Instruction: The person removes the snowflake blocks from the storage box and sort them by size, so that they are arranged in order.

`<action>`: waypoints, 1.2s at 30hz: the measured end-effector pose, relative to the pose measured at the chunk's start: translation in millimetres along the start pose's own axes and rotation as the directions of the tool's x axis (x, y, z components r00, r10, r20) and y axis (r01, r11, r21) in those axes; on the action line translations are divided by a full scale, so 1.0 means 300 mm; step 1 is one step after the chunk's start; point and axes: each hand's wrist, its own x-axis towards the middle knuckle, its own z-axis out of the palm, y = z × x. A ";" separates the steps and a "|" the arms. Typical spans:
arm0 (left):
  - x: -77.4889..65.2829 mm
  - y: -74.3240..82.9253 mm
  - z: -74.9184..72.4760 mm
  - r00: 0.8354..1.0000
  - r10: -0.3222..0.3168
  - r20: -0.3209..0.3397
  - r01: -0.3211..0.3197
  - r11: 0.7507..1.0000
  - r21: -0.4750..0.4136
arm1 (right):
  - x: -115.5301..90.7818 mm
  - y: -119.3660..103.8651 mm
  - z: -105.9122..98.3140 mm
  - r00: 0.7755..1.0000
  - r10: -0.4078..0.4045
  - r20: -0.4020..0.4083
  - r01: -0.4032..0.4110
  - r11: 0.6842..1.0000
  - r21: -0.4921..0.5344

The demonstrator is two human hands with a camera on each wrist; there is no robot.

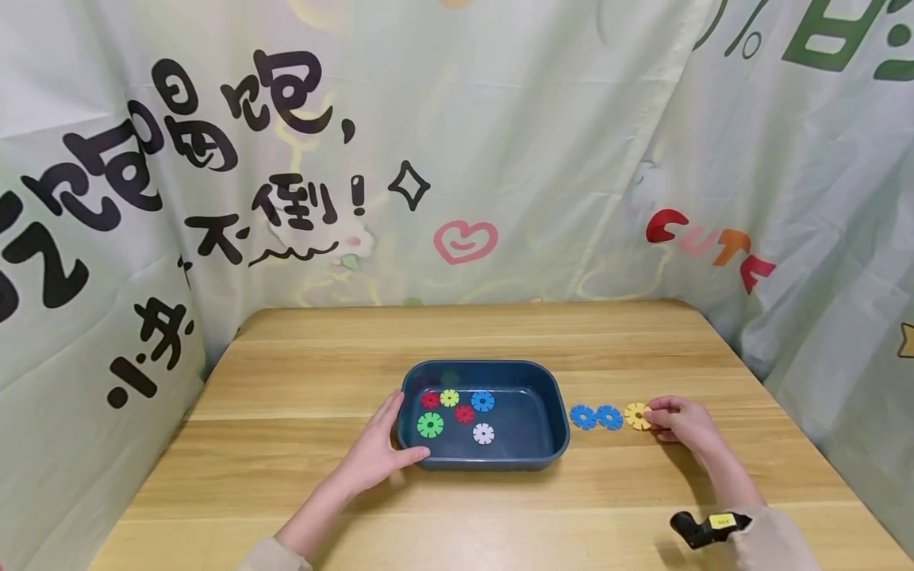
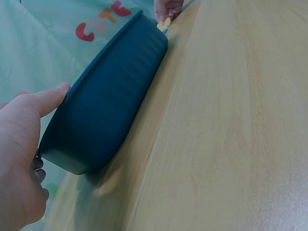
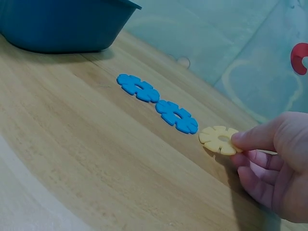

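Observation:
At the left end of a dark blue plastic basin [image 1: 493, 464], my left hand [image 1: 376, 452] grips the rim, thumb on the near edge and fingers along the side. The left wrist view shows the thumb [image 2: 50, 98] on that rim. To the right of the basin, my right hand [image 1: 684, 424] pinches a yellow flower-shaped disc [image 3: 216, 139] with slots between thumb and fingers, tilted close over the table. Two blue slotted discs [image 3: 138, 88] lie flat beside it in a row, edge to edge, between the basin and the yellow one.
Inside the basin lie several slotted discs: red [image 1: 464, 414], green [image 1: 430, 425], yellow-green [image 1: 449, 398], blue [image 1: 482, 401] and pale pink [image 1: 483, 433]. Everything stands on a wooden table [image 1: 321, 349]. A printed curtain [image 1: 543, 159] hangs behind it. A black wrist device [image 1: 707, 530] sits by the right sleeve.

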 end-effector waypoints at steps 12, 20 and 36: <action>0.000 0.001 0.000 1.000 -0.004 0.003 0.004 1.000 -0.007 | -0.001 -0.024 0.005 1.000 0.000 -0.030 -0.004 0.991 -0.134; -0.001 0.000 -0.001 1.000 -0.007 0.001 0.007 1.000 -0.003 | 0.003 -0.016 0.010 0.999 -0.001 -0.045 -0.005 0.992 -0.124; -0.002 -0.003 0.000 1.000 -0.008 0.004 0.008 1.000 -0.001 | 0.002 -0.015 0.022 0.998 -0.015 -0.069 0.002 0.985 -0.173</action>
